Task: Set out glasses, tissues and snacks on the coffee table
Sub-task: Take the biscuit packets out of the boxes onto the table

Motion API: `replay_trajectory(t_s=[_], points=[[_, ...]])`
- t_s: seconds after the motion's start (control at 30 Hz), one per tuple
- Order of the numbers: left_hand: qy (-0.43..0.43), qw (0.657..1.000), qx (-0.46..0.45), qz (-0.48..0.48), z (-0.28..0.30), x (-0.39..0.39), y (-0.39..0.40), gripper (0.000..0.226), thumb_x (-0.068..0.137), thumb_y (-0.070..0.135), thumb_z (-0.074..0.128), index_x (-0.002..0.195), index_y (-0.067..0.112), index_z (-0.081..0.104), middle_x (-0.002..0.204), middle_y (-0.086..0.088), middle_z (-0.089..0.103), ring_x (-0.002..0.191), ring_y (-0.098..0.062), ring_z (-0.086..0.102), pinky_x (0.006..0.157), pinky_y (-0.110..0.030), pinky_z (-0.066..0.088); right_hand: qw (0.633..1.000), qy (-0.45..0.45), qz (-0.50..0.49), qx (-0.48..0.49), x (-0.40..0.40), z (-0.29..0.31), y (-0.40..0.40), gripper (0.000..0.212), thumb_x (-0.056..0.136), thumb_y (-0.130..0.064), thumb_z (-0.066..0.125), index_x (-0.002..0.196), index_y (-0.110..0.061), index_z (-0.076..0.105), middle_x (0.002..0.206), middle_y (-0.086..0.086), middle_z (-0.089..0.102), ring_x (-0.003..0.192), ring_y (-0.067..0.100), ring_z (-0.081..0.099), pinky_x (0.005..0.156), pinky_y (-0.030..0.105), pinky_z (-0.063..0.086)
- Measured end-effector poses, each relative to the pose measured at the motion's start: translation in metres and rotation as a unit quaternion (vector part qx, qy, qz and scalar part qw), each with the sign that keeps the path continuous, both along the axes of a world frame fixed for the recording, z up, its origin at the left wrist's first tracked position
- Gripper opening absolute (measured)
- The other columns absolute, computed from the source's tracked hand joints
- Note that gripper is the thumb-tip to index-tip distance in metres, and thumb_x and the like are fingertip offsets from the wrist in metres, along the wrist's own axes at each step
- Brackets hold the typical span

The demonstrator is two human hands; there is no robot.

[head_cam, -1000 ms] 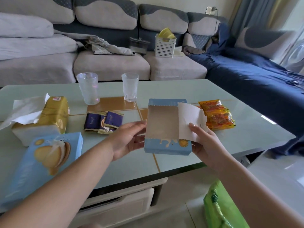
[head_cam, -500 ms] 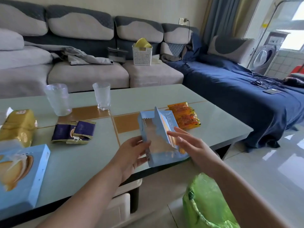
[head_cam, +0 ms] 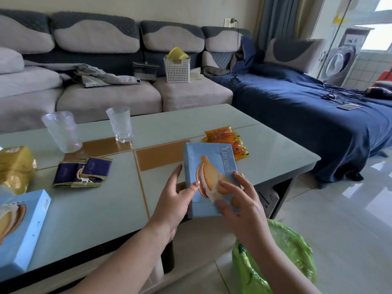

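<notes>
We have the blue biscuit box (head_cam: 209,179) between both hands at the lower centre of the frame, lifted over the near edge of the table (head_cam: 101,217). Our left hand (head_cam: 174,200) takes the box's left edge, thumb on the printed face and fingers behind it; our right hand (head_cam: 239,200) closes its fingers over the lower right of that face. So each grip is clenched on the box, neither released.

We judge the box light and fairly stiff: thin card that will dent if squeezed hard, with brittle biscuits inside if any remain, which we cannot tell. Its face looks smooth, so holding by the 2 long edges seems safer than pinching the flat panel.

Further out, orange snack packets (head_cam: 228,139) lie just behind the box. 2 purple packets (head_cam: 84,172) sit at centre left, 2 glasses (head_cam: 121,124) stand behind them, a gold tissue pack (head_cam: 14,168) is at far left, and a second blue box (head_cam: 23,228) lies at lower left.
</notes>
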State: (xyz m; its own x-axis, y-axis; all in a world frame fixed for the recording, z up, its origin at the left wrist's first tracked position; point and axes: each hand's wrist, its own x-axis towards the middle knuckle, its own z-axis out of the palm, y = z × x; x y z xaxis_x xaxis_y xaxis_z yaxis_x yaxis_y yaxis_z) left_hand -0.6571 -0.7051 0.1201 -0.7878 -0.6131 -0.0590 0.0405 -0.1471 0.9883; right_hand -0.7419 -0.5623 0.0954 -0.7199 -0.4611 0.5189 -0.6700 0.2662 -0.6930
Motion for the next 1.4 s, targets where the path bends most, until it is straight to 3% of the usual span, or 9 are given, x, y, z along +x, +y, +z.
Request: replay_trajectory(t_s=[0.07,0.2,0.4,0.57,0.73,0.97,1.07,1.17,1.4], points=[[0.032,0.999,-0.004,0.02,-0.002,-0.004,0.002,0.052,0.089,0.023,0.062,0.134,0.039,0.043,0.099,-0.002,0.074,0.091,-0.017,0.071,0.077,-0.039,0.056,0.996,-0.065,-0.016,-0.05,-0.004,0.003,0.002,0.041,0.078,-0.015,0.074,0.115,-0.03,0.064,0.132,-0.014,0.042,0.112,-0.012,0.049,0.085,0.004,0.041],[0.071,0.997,0.003,0.027,-0.009,-0.01,0.009,0.036,0.087,0.019,0.061,0.118,0.039,0.057,0.098,-0.002,0.075,0.093,-0.018,0.07,0.075,-0.035,0.056,0.963,-0.238,0.023,-0.125,-0.014,0.003,0.007,0.05,0.084,-0.015,0.067,0.118,-0.049,0.052,0.122,-0.01,0.057,0.103,0.012,0.064,0.078,0.033,0.056],[0.096,0.992,0.051,0.064,-0.018,-0.016,0.022,0.043,0.079,0.03,0.063,0.121,0.02,0.064,0.11,-0.002,0.072,0.103,-0.021,0.067,0.086,-0.038,0.056,0.914,-0.346,0.044,-0.208,-0.023,0.007,0.015,0.052,0.088,-0.014,0.062,0.134,-0.027,0.044,0.12,0.006,0.061,0.09,0.012,0.068,0.07,0.025,0.053],[0.107,0.989,0.061,0.081,-0.018,-0.021,0.034,0.037,0.08,0.037,0.059,0.114,0.023,0.068,0.109,-0.001,0.072,0.101,-0.018,0.068,0.078,-0.029,0.057,0.901,-0.363,0.038,-0.235,-0.025,0.005,0.018,0.041,0.085,-0.016,0.065,0.119,-0.036,0.052,0.118,0.007,0.062,0.092,0.014,0.068,0.076,0.034,0.055],[0.07,0.996,0.014,0.051,-0.015,-0.031,0.042,0.029,0.082,0.045,0.052,0.103,0.035,0.07,0.102,0.003,0.074,0.098,-0.02,0.069,0.088,-0.045,0.054,0.905,-0.339,0.03,-0.256,-0.029,0.008,0.026,0.028,0.086,-0.012,0.064,0.103,-0.034,0.062,0.1,-0.004,0.071,0.079,0.005,0.068,0.069,0.024,0.053],[0.048,0.996,0.006,0.08,-0.015,-0.054,0.055,0.02,0.093,0.033,0.054,0.093,0.033,0.074,0.106,-0.003,0.073,0.106,-0.026,0.065,0.096,-0.053,0.048,0.901,-0.323,0.006,-0.289,-0.037,0.009,0.041,0.03,0.086,-0.009,0.064,0.107,-0.03,0.064,0.095,-0.009,0.074,0.078,0.005,0.069,0.062,0.018,0.052],[0.026,0.994,0.079,0.072,-0.009,-0.068,0.064,0.022,0.092,0.029,0.056,0.108,0.023,0.07,0.098,-0.003,0.073,0.093,-0.024,0.067,0.089,-0.047,0.053,0.901,-0.322,-0.019,-0.292,-0.045,0.012,0.051,0.031,0.086,-0.011,0.065,0.114,-0.025,0.063,0.1,-0.004,0.073,0.081,0.008,0.069,0.065,0.021,0.054],[0.015,0.989,0.131,0.061,-0.004,-0.086,0.079,0.022,0.092,0.026,0.057,0.11,0.018,0.068,0.084,-0.001,0.07,0.073,-0.016,0.064,0.069,-0.033,0.053,0.903,-0.315,-0.065,-0.283,-0.058,0.012,0.063,0.032,0.085,-0.017,0.066,0.117,-0.021,0.064,0.102,0.001,0.073,0.084,0.014,0.069,0.068,0.027,0.054],[-0.04,0.988,0.151,0.011,-0.002,-0.137,0.097,0.017,0.089,0.033,0.061,0.099,0.021,0.069,0.094,-0.007,0.068,0.083,-0.023,0.062,0.066,-0.032,0.053,0.869,-0.43,-0.04,-0.24,-0.079,0.013,0.101,0.026,0.092,-0.027,0.054,0.118,-0.024,0.059,0.099,-0.001,0.066,0.087,0.013,0.062,0.059,0.024,0.052]])
